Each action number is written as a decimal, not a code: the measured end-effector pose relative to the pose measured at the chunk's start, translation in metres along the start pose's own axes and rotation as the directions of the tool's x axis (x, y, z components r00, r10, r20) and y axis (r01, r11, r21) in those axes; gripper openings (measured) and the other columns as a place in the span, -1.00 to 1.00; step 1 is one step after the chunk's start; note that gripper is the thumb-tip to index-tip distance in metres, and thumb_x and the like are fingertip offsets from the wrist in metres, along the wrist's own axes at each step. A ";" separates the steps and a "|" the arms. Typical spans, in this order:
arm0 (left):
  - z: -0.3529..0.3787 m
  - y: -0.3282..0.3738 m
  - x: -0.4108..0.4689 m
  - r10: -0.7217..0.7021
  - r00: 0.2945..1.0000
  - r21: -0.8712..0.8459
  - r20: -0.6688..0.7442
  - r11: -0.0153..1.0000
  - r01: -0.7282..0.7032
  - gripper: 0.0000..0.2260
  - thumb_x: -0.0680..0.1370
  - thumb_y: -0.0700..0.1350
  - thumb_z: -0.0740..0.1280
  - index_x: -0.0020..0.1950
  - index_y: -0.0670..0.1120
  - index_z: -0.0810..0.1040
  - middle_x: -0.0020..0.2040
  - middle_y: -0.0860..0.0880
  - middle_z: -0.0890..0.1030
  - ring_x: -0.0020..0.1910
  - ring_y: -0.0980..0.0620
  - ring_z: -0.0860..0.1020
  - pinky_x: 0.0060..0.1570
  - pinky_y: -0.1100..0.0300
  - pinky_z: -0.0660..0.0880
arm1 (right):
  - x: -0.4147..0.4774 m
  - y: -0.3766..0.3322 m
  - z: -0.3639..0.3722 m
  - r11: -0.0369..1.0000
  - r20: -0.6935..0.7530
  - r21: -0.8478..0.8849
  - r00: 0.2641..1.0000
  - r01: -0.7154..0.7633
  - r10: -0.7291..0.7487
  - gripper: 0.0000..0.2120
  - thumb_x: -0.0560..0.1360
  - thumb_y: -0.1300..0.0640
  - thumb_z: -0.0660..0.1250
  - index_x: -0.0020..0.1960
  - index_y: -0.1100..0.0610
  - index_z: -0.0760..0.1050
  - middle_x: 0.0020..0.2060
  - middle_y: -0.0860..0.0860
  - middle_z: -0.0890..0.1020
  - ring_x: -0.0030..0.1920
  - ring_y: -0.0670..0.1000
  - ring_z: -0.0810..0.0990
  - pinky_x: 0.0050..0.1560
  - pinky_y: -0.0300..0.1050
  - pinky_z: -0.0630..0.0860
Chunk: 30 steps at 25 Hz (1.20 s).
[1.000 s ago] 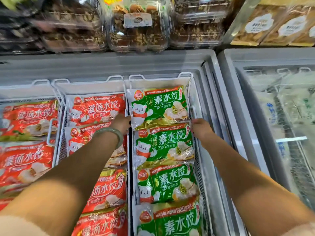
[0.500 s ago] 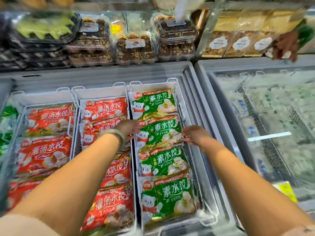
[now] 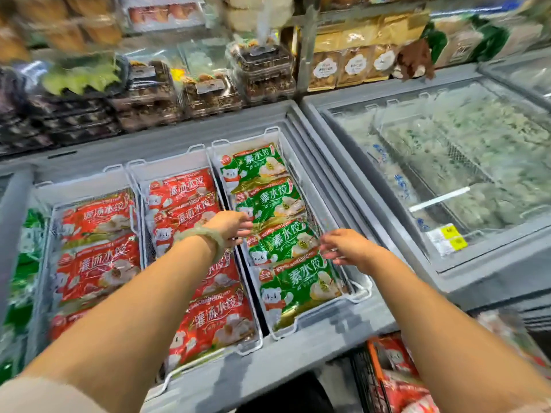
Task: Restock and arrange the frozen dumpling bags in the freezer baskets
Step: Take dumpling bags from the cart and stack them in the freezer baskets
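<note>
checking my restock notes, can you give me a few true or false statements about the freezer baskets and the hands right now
1. The green dumpling bags fill the rightmost basket of the open freezer. True.
2. The left hand is lifting a red dumpling bag clear of its basket. False: it holds no bag and is open at the green bags' left edge.
3. The left wrist wears a pale bangle. True.
4. The right hand rests on the neighbouring freezer's glass lid. False: it is over the green bags' basket.

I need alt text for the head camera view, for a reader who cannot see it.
Two bare hands, left and right, reach over a row of green dumpling bags in a white freezer basket. Baskets of red bags lie to the left.
</note>
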<state>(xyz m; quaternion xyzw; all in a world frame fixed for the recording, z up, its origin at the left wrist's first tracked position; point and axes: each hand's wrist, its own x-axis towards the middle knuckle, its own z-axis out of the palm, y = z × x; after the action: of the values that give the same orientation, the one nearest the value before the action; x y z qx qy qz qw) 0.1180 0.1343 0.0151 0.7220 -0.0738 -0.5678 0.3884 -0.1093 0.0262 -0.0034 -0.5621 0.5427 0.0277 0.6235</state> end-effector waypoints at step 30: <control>0.493 -0.146 -0.022 -0.327 0.858 0.805 0.397 0.572 -0.155 -0.75 0.65 -0.18 0.10 -0.20 -0.05 0.40 -0.23 0.02 0.48 -0.29 0.13 0.43 -0.30 0.30 0.41 | -0.160 0.418 -0.191 0.564 -0.319 0.817 0.720 -0.120 0.616 -0.72 0.60 0.16 0.18 0.24 0.28 0.45 0.03 0.17 0.59 -0.08 0.08 0.55 -0.03 -0.04 0.53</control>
<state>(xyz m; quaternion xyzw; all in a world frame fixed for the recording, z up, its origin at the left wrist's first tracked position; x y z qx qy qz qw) -0.3710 0.0111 -0.0883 0.6452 -0.3886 -0.6558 -0.0510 -0.5680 0.1318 -0.1282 -0.0990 0.7748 -0.2315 0.5798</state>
